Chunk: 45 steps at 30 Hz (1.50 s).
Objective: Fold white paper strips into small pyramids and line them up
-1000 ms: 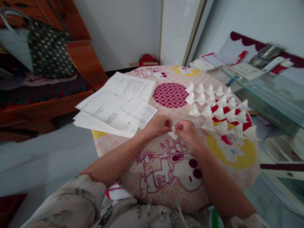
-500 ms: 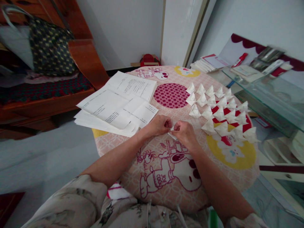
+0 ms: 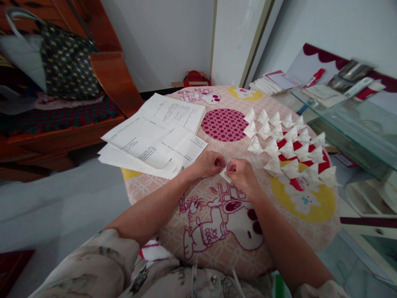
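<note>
Close together over the middle of the round table, my left hand (image 3: 211, 164) and my right hand (image 3: 242, 173) pinch a small folded piece of white paper (image 3: 225, 175). Its lower part shows between the fingers; the rest is hidden behind them. Both hands are closed, fingertips nearly meeting. To the right stand several folded white paper shapes (image 3: 273, 166) in rows, pointed at the top. Left of my hands lies a stack of printed paper sheets (image 3: 149, 136), some creased.
A pink patterned cloth (image 3: 173, 223) with cartoon figures covers the table. On the right, a glass shelf (image 3: 356, 128) comes close to the table edge, with a red marker (image 3: 315, 78) and small items near it. A wooden bench (image 3: 108, 78) with a dark patterned bag (image 3: 66, 62) stands left.
The small paper shows a little more between my hands, its visible part wider than before. Both hands stay in nearly the same place.
</note>
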Each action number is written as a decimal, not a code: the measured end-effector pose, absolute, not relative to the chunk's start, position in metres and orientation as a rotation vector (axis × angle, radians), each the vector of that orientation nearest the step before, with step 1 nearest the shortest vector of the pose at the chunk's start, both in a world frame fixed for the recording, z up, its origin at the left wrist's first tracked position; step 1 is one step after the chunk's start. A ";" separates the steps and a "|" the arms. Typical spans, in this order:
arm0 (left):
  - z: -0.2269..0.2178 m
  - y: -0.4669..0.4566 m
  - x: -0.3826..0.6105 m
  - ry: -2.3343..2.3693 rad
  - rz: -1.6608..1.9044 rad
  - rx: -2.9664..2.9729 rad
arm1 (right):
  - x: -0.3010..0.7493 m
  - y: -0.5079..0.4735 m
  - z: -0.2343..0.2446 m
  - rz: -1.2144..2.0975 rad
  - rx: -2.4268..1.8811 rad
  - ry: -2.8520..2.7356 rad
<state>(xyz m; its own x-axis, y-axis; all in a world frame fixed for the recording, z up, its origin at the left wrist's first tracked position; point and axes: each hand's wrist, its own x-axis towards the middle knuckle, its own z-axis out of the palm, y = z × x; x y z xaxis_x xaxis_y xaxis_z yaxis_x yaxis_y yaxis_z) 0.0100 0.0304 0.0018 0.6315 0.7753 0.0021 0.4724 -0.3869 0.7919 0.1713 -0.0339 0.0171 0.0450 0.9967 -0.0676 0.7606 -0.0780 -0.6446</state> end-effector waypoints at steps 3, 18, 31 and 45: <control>0.002 0.027 0.010 0.971 0.488 2.069 | 0.179 -0.033 0.014 0.761 -1.825 -1.731; 0.014 0.004 0.022 1.134 0.471 2.071 | 0.206 -0.041 0.020 0.769 -1.747 -1.765; 0.006 0.005 0.022 0.630 0.865 1.214 | 0.201 -0.044 0.010 1.247 -1.390 -1.141; 0.020 -0.004 0.020 0.590 0.936 1.222 | 0.199 -0.047 0.010 1.225 -1.354 -1.159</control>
<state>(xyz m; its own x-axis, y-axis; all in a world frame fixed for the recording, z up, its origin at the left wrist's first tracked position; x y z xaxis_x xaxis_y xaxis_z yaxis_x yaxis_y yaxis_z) 0.0197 -0.0044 0.0197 0.5149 0.8517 0.0971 -0.2802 0.0602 0.9581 0.1990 -0.0469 0.0095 0.0527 0.9928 -0.1073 0.0526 -0.1101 -0.9925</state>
